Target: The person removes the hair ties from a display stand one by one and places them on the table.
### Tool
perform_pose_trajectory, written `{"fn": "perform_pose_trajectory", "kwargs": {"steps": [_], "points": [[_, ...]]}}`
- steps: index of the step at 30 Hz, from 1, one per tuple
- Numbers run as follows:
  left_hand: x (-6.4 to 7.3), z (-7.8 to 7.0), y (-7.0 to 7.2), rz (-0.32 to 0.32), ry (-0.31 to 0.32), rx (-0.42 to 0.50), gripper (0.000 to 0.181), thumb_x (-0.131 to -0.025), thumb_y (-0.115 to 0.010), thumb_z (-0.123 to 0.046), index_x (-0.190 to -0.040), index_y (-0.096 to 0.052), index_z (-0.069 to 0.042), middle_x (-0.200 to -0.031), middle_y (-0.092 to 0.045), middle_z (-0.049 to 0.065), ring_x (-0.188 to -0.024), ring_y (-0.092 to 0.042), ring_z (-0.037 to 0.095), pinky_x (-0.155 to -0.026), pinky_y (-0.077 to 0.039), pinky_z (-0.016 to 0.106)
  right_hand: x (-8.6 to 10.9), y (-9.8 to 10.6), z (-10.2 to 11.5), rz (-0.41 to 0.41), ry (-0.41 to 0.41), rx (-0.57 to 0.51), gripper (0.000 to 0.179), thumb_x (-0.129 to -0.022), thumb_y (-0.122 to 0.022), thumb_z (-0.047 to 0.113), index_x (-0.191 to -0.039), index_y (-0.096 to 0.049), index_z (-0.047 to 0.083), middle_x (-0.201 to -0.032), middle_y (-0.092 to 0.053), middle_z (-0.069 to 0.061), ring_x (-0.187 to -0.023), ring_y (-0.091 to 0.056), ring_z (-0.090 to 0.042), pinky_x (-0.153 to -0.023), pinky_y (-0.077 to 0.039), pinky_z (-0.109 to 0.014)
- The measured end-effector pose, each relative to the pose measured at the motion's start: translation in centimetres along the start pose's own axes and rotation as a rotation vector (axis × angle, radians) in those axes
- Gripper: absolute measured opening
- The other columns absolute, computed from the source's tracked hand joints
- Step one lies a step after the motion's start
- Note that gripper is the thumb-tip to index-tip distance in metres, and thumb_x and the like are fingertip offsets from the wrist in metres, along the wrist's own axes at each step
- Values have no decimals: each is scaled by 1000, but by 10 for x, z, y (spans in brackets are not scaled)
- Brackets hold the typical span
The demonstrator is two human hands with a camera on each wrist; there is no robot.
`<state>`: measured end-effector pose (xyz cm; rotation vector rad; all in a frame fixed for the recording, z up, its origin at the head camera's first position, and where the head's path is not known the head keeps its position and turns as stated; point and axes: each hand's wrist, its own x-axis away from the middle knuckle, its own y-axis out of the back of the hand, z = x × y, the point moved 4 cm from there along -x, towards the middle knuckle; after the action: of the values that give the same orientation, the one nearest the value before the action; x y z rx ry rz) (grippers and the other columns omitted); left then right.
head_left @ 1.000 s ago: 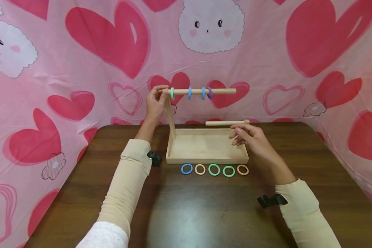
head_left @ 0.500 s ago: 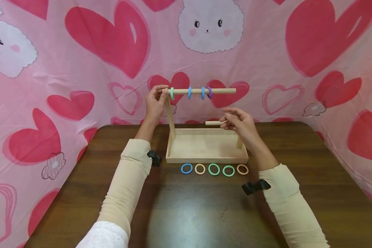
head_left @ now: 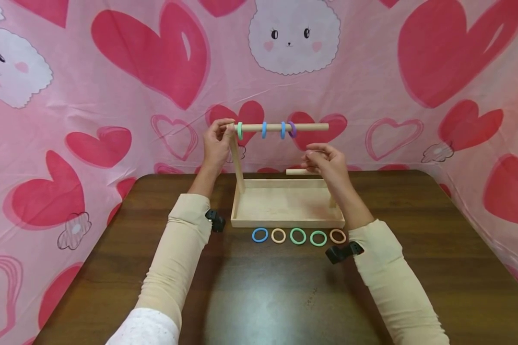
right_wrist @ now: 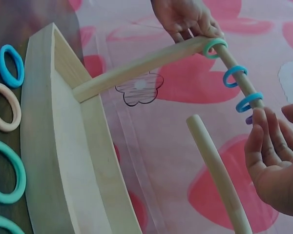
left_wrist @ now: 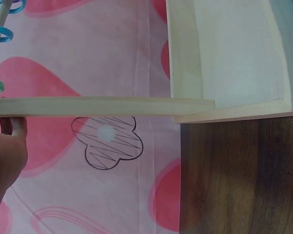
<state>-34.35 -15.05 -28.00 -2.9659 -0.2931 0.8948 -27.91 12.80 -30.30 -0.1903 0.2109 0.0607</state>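
Observation:
My left hand [head_left: 216, 146] grips the top of the upright wooden post [head_left: 238, 165], where the upper rod [head_left: 312, 127] begins. On that rod hang a green ring [head_left: 240, 131], two blue rings, one of them the nearer blue ring [right_wrist: 250, 102] in the right wrist view, and a purple ring [head_left: 292, 130]. My right hand [head_left: 329, 165] hovers below the rod's free end, fingers loosely bent, nothing in them. In the right wrist view its fingertips overlap the purple ring; whether they touch cannot be told. Behind the hand, the lower rod [head_left: 297, 172] is partly hidden.
The post rises from a shallow wooden tray [head_left: 287, 224] on the dark table [head_left: 259, 297]. Before the tray lie a blue ring [head_left: 260, 235], two beige rings, including one at the right end [head_left: 338, 236], and two green rings. A pink heart-print cloth [head_left: 229, 57] hangs behind.
My right hand has moved left and upward, from beside the lower rod's right end to below the upper rod's free end. The left hand and the rings stay put.

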Motion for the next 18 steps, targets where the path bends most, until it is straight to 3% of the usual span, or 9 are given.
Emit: {"fn": "perform_pose_trajectory", "kwargs": {"steps": [7,13,18], "points": [[-1,1,0,-5,7,7,24,-98,-61,0,-116,-60,16,-79,-63,-20,-76,-58,-2,-74,-49,16,-8,-12,0,-82,7,-16,5,-98,-62,6,-102,-63,7,-73,-73,10,-65,-71,-3,-68,-60,-18],[-1,1,0,-4,0,3,23,-98,-61,1,-116,-60,16,-78,-63,-20,-75,-59,-2,-73,-50,16,-15,-19,-5,-140,5,-34,18,-97,-62,2,-112,-58,-7,-68,-72,11,-61,-70,-2,-68,-60,-19],[-1,1,1,-4,-3,-4,23,-98,-62,1,-115,-61,15,-78,-63,-20,-76,-59,-2,-74,-50,16,-21,-24,-8,-179,11,-65,15,-95,-62,-1,-110,-60,-5,-65,-72,11,-60,-69,-2,-65,-59,-17]]}}
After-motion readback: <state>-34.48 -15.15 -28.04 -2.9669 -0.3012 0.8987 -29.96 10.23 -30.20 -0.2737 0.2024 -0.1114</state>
